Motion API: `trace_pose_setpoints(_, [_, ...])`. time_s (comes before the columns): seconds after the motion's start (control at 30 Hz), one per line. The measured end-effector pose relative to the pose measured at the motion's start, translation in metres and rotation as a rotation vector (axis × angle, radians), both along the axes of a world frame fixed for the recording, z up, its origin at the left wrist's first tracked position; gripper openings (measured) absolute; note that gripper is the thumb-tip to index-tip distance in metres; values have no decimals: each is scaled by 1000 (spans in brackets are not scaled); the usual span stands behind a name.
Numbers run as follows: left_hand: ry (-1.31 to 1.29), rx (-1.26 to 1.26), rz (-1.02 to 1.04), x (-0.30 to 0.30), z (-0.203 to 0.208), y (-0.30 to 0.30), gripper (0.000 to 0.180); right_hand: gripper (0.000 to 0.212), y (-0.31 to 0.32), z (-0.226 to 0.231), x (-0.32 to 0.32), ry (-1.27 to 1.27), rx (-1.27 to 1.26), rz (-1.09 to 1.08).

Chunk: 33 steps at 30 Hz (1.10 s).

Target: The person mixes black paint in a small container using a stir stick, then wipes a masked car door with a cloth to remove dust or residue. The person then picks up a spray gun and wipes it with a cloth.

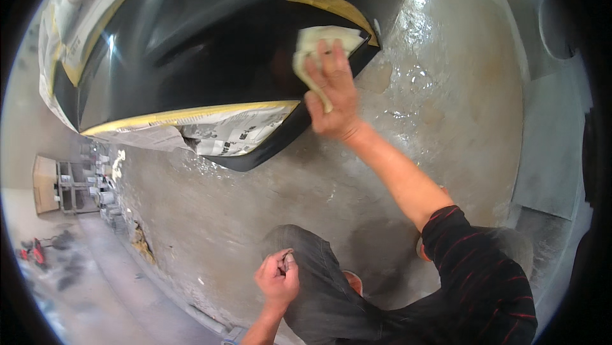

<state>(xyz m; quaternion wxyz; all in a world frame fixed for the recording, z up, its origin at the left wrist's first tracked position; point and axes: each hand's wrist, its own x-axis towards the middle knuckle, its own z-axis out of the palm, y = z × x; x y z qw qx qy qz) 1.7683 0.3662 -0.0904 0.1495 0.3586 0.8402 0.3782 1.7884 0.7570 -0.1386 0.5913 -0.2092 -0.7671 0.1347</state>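
Note:
My right hand presses a folded pale yellow cloth against a glossy black car body panel, near its pointed right corner. The fingers lie over the cloth, and a fold of it hangs out by the thumb. Newspaper masking with yellow tape along its upper edge covers an opening low on the panel. Another strip of yellow masking curves above the cloth. Beside my bent left knee, my left hand is closed with its fingers curled in; whether anything is inside them is hidden.
The grey floor has wet, shiny patches. More masking paper covers the panel's left side. Along the far left stand a shelf, several cans and a red object. Grey panels line the right.

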Motion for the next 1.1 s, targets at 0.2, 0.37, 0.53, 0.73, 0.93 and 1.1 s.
trace_pose_setpoints(0.2, [29,48,-19,-4,-1,-10,9,68,-17,44,-27,-117,144,154])
trace_pose_setpoints(0.37, [-7,86,17,-6,4,-13,9,65,11,-7,2,-62,40,-8])
trace_pose_setpoints(0.53, [0,119,54,-12,-5,-12,14,63,-43,64,-42,-315,326,88])
trace_pose_setpoints(0.73, [-79,130,71,-14,-6,-5,12,75,-53,150,-78,-410,411,285])
trace_pose_setpoints(0.93, [-1,53,69,-21,-1,-1,13,57,8,67,3,-272,237,22])
trace_pose_setpoints(1.1, [-8,29,68,-17,3,-4,14,56,-30,114,-37,-543,435,184])
